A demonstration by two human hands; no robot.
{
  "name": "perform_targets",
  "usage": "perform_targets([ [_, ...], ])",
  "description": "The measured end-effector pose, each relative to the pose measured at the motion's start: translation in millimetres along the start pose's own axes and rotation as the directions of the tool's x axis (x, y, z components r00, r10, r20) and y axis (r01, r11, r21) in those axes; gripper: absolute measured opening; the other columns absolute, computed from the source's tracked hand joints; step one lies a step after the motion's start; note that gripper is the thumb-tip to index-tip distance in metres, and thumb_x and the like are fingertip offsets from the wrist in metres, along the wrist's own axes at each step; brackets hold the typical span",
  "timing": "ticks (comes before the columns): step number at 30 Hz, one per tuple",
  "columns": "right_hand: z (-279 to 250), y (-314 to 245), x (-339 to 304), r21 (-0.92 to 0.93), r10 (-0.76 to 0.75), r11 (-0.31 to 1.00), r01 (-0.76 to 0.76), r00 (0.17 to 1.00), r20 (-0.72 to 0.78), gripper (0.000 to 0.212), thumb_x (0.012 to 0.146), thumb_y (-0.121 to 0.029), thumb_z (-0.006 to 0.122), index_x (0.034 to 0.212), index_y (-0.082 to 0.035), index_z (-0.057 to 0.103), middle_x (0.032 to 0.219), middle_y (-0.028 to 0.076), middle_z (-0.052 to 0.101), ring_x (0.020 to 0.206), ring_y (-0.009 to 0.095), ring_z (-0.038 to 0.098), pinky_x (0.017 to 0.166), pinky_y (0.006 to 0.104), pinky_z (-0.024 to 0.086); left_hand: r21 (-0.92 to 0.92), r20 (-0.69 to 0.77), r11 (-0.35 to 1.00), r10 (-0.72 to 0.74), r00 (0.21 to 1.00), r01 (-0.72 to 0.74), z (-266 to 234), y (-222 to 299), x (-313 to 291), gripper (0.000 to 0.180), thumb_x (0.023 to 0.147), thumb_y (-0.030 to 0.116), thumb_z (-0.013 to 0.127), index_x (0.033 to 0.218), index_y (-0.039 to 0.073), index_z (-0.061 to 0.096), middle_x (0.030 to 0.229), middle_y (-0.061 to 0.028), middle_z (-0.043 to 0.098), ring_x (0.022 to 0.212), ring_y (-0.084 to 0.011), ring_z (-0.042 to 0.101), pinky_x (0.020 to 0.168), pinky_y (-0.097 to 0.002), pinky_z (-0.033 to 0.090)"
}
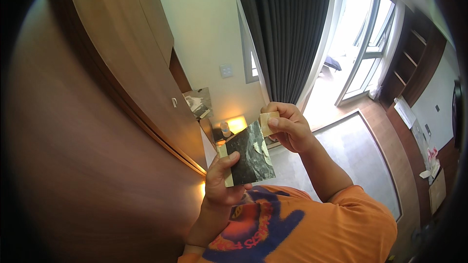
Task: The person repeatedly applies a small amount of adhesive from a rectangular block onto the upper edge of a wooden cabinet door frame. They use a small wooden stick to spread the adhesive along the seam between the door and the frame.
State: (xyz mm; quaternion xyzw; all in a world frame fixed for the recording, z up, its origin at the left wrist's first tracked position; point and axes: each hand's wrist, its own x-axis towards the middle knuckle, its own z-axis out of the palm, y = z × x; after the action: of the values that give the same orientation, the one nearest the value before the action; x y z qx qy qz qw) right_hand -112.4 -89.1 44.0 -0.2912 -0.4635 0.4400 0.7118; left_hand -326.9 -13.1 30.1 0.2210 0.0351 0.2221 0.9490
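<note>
A square, dark card printed with a grey-and-white picture [246, 160] is held up in front of my chest. My left hand [221, 182] grips its lower left side, the thumb lying over its face. Along the card's left edge runs a pale yellow strip [225, 168] that looks like masking tape. Pale torn-looking patches show on the card's right side. At the upper right corner, my right hand [294, 129] pinches a short piece of beige tape [267, 122] between thumb and fingers. Whether this tape touches the card I cannot tell.
Close on my left stands a tall brown wooden cabinet [112, 117]. Another black-and-white picture [198, 103] is beyond it by the wall, above a lit nightstand with a bottle or glass [224, 128]. A dark curtain [287, 34] hangs ahead; shelves [412, 63] stand right.
</note>
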Motion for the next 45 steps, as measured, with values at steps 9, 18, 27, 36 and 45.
perform_targets([
  [9, -1.8, -11.5, -9.7, -0.169, 0.041, 0.985, -0.029, 0.997, 0.072, 0.021, 0.1, -0.02, 0.07, 0.093, -0.002, 0.064, 0.084, 0.001, 0.057, 0.072, 0.009, 0.053, 0.063, 0.0232, 0.042, -0.033, -0.071, 0.999, -0.033, 0.997, 0.03, 0.7, 0.4, -3.1, 0.034, 0.105, 0.013, 0.055, 0.136, -0.002, 0.058, 0.109, -0.0156, 0.075, 0.073, -0.0195, 0.077, 0.048, -0.028, 0.062],
  [18, 6.6, -28.8, -14.6, -0.405, 0.062, 0.913, -0.054, 0.998, 0.007, 0.026, 0.105, -0.024, 0.07, 0.096, 0.0, 0.07, 0.085, -0.001, 0.062, 0.074, 0.008, 0.055, 0.067, 0.0249, 0.044, -0.063, -0.04, 0.993, 0.099, 0.994, -0.101, 2.7, -2.1, -3.4, 0.032, 0.108, 0.016, 0.052, 0.135, 0.001, 0.062, 0.112, -0.012, 0.078, 0.082, -0.0169, 0.078, 0.053, -0.0282, 0.064],
  [27, 15.2, -8.2, -3.7, -0.342, -0.156, 0.935, 0.097, 0.976, -0.149, 0.032, 0.108, -0.021, 0.063, 0.123, 0.007, 0.072, 0.099, 0.006, 0.062, 0.086, 0.013, 0.06, 0.078, 0.0276, 0.05, 0.129, -0.148, 0.959, 0.268, 0.952, -0.25, -3.7, -6.3, 3.1, 0.031, 0.11, 0.021, 0.058, 0.139, 0.01, 0.059, 0.121, -0.0065, 0.074, 0.102, -0.0181, 0.076, 0.074, -0.0363, 0.07],
  [36, 30.8, -5.8, -10.7, -0.657, -0.327, 0.704, 0.27, 0.944, 0.037, 0.036, 0.1, -0.007, 0.06, 0.131, 0.007, 0.07, 0.099, 0.008, 0.059, 0.089, 0.015, 0.058, 0.08, 0.0301, 0.048, 0.234, -0.138, 0.904, 0.394, 0.909, -0.357, 0.8, -9.1, 6.6, 0.03, 0.111, 0.019, 0.058, 0.14, 0.01, 0.056, 0.124, -0.007, 0.072, 0.105, -0.0188, 0.076, 0.082, -0.0369, 0.07],
  [45, 17.2, 1.6, -9.2, -0.907, -0.191, 0.379, 0.183, 0.975, 0.117, 0.03, 0.095, -0.003, 0.059, 0.121, 0.004, 0.073, 0.095, 0.011, 0.063, 0.085, 0.021, 0.064, 0.078, 0.0345, 0.051, 0.322, -0.071, 0.848, 0.464, 0.883, -0.42, 1.6, -9.3, 7.5, 0.03, 0.111, 0.017, 0.057, 0.14, 0.007, 0.055, 0.123, -0.0081, 0.071, 0.106, -0.0198, 0.075, 0.083, -0.0403, 0.07],
])
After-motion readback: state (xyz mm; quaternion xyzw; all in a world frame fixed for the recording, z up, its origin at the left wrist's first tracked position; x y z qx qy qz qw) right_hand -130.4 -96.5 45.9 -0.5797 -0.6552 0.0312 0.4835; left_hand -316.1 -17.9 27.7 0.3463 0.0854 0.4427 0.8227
